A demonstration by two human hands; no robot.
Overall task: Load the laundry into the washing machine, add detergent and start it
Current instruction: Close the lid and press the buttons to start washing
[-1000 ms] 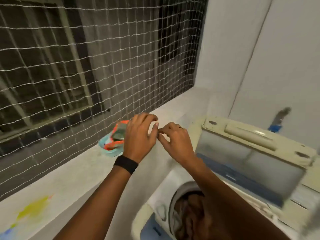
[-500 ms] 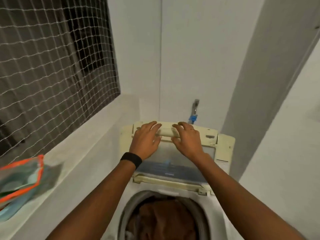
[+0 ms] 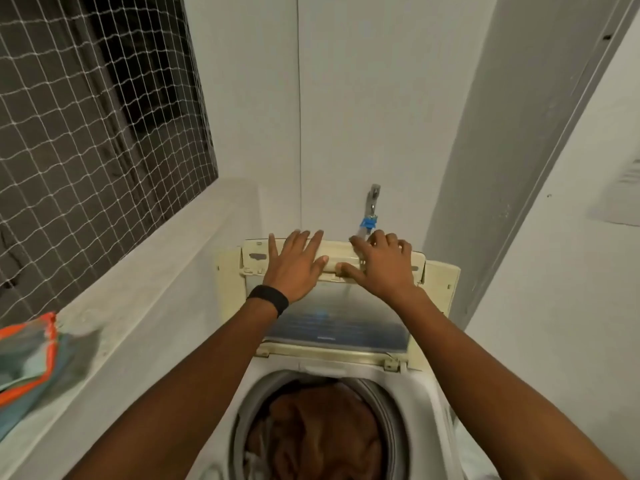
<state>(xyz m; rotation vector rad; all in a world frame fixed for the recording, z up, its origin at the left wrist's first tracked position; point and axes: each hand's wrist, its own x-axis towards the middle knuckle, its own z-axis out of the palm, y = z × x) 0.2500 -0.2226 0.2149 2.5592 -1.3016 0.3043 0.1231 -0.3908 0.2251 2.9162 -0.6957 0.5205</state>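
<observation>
lid (image 3: 341, 315) stands raised; left hand (image 3: 294, 268) presses it, right hand (image 3: 384, 270) grips it.

This is a home's wash corner, a narrow utility nook. A top-loading washer (image 3: 431, 396) stands against the back wall (image 3: 363, 98), its lid (image 3: 332, 317) raised and brown clothes (image 3: 318, 434) heaped in the drum (image 3: 389, 401). A tap (image 3: 373, 199) with a blue fitting juts from the wall just behind it. Plain white walls close in, and a netted window (image 3: 86, 150) runs above a pale ledge (image 3: 145, 306) on the left.
</observation>
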